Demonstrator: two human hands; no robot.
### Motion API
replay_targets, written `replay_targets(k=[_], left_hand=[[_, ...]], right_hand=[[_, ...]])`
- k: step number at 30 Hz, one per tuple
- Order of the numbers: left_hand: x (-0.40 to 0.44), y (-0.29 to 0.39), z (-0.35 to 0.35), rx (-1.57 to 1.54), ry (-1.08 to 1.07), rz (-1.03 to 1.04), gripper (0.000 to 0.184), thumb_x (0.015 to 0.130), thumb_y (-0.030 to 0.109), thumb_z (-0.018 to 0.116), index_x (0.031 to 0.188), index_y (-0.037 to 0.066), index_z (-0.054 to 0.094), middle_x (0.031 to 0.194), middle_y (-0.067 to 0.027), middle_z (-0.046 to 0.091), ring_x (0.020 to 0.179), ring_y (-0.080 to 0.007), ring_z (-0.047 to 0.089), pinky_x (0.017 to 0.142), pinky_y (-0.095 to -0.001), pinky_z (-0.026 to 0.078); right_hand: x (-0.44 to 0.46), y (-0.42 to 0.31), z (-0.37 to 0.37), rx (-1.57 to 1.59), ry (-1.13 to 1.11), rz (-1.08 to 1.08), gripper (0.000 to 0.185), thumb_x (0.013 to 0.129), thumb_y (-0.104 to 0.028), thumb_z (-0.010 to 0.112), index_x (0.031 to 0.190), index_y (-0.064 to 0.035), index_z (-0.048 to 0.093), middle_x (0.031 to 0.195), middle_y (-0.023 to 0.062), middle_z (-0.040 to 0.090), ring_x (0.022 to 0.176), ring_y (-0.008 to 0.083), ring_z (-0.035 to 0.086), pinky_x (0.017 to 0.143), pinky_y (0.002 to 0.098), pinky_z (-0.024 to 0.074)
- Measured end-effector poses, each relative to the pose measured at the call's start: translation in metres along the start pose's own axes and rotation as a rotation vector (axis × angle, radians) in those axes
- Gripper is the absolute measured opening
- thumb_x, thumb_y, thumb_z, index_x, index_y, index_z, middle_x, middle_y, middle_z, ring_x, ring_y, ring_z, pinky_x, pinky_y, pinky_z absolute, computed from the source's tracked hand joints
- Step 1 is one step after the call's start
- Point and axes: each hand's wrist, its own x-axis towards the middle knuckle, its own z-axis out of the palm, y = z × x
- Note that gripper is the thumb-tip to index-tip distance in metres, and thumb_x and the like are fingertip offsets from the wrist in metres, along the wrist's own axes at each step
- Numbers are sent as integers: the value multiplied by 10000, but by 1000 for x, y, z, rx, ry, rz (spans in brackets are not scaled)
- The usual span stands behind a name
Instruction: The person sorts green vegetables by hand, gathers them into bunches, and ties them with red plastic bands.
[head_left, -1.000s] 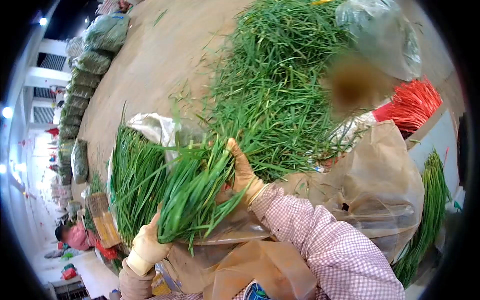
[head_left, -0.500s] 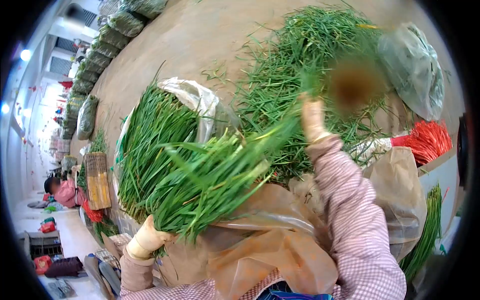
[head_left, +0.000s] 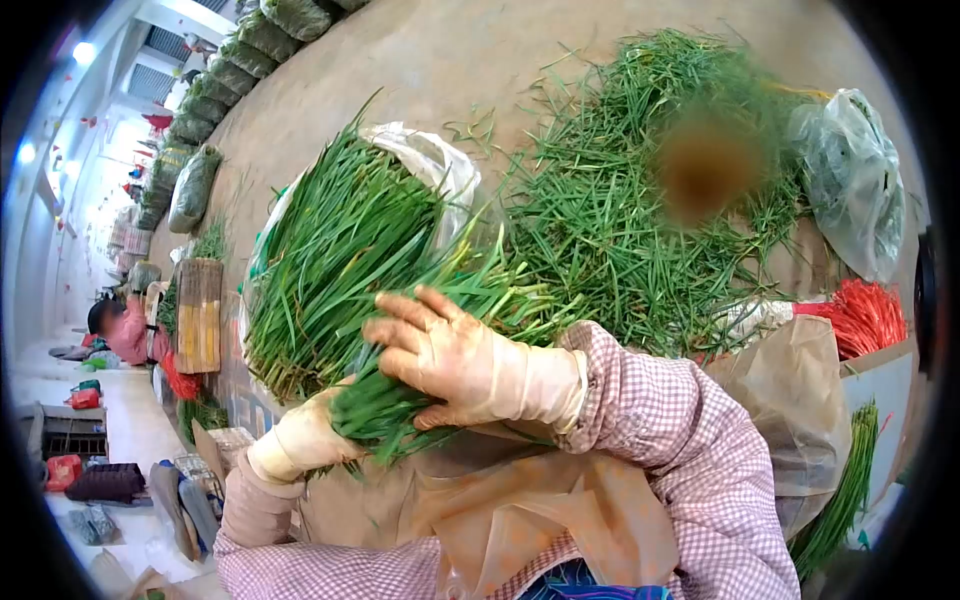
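Note:
My left hand [head_left: 312,436], in a pale glove, is wrapped round the leafy end of a bunch of green stalks [head_left: 385,412]. Across the top of that bunch lies my right hand [head_left: 455,365], also gloved, with its fingers spread over the leaves. The pale cut ends of the bunch point right, past my right wrist. Just beyond the hands, a white sack [head_left: 440,165] lies open, packed with long green stalks [head_left: 340,260]. A loose heap of green stalks [head_left: 620,210] spreads on the floor at the right.
Red ties [head_left: 865,318] lie at the right beside a clear plastic bag [head_left: 850,180]. More stalks [head_left: 840,490] stand at the lower right. Filled bags [head_left: 195,188] line the far left, where a person in pink [head_left: 130,330] sits near a woven basket [head_left: 199,315].
My right hand has come back from the loose heap and now rests on the bunch. My left hand still holds the leafy end. The view has shifted.

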Motion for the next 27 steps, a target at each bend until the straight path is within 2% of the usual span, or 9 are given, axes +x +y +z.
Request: replay_targets(k=[3, 5, 7, 9, 15, 17, 21, 25, 27], left_hand=[[-10, 4, -5, -401, 2, -212, 489, 744, 41, 695, 1214, 62, 560, 1239, -73, 557, 1152, -217, 521, 977, -356, 421], [-8, -19, -17, 883, -101, 640, 467, 739, 42, 693, 1188, 39, 566, 1244, -86, 552, 1148, -223, 525, 968, -358, 429], [-2, -16, -10, 862, -114, 626, 583, 732, 130, 754, 1239, 6, 495, 1228, -75, 549, 1126, -164, 508, 967, -325, 417], [-5, -1, 5, -201, 63, -141, 674, 726, 137, 769, 1289, -25, 435, 1236, -61, 544, 1118, -139, 494, 967, -309, 407], [-8, -18, -1, -250, 14, -137, 699, 733, 136, 768, 1320, -17, 419, 1226, -58, 557, 1098, -143, 513, 970, -302, 402], [-11, -24, 1, -319, -15, -135, 687, 741, 137, 762, 1318, -19, 423, 1228, -65, 557, 1098, -140, 511, 972, -305, 402], [-17, -51, 0, -272, 14, -201, 597, 747, 77, 731, 1282, -6, 479, 1214, -81, 577, 1083, -176, 545, 962, -307, 416], [-22, -89, 10, 275, 1, 80, 561, 770, 31, 693, 1288, 11, 480, 1228, -92, 571, 1106, -185, 536, 959, -310, 418], [-25, -92, 25, 448, 44, 166, 540, 789, 18, 668, 1296, 25, 482, 1266, -94, 547, 1155, -202, 513, 973, -319, 407]], right_hand=[[-11, 7, 18, -45, 235, -83, 358, 655, -154, 694, 966, -73, 534, 1166, 115, 550, 1201, 324, 476, 992, 499, 386], [-11, 3, 20, -123, 323, -61, 258, 685, -101, 628, 928, -78, 542, 1033, 77, 610, 1070, 285, 580, 923, 446, 461], [-13, -1, 17, -186, 396, 10, 225, 716, -87, 595, 934, -78, 539, 996, 58, 619, 1025, 276, 604, 902, 431, 478], [-17, -1, 21, -181, 404, 43, 214, 732, -83, 586, 940, -77, 539, 997, 55, 617, 1003, 279, 612, 884, 429, 488], [-16, 0, 18, -217, 532, 28, 229, 733, -134, 583, 951, -70, 563, 904, 67, 599, 971, 285, 591, 877, 434, 466], [-19, 6, 19, 1, 500, 24, 269, 756, -65, 621, 1020, -85, 575, 1000, 54, 610, 987, 260, 601, 818, 411, 500], [-22, 23, -27, 1234, 1100, 765, 84, 947, -171, 521, 939, -89, 535, 626, -24, 496, 468, 85, 454, 407, 237, 391], [-86, 84, -92, 986, 1208, 660, 136, 939, -227, 541, 964, -93, 537, 576, -44, 454, 442, 66, 412, 376, 217, 340], [-145, 133, -119, 342, 1153, 885, 248, 919, -262, 559, 1066, -63, 538, 652, -2, 546, 532, 117, 514, 468, 280, 446]])
